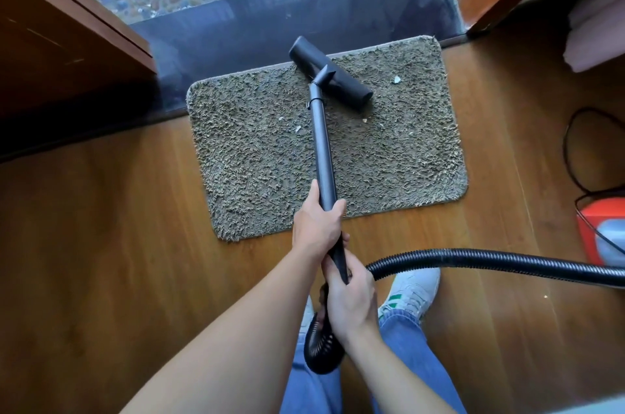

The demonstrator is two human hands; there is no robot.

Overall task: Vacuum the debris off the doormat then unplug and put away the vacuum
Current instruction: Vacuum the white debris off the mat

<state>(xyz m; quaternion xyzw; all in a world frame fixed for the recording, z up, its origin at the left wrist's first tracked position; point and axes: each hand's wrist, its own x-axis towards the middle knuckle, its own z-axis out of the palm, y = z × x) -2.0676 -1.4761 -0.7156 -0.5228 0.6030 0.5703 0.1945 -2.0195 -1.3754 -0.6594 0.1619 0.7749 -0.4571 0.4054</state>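
Right hand (350,298), left hand (316,227) clamped on wand (323,146) (nozzle (329,73) beyond, on doormat (406,149)).

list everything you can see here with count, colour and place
doormat: 1, grey-brown shag, on floor at threshold
debris bits: several, pale, scattered on mat
floor nozzle: 1, black, mat's far edge
wand: 1, black, nozzle to hands
hose: 1, black ribbed, runs right
vacuum body: 1, orange, right edge
power cord: 1, black, looped at right
wood floor: brown
shoes: white, green stripes
left hand: grips wand, higher
right hand: grips wand, lower
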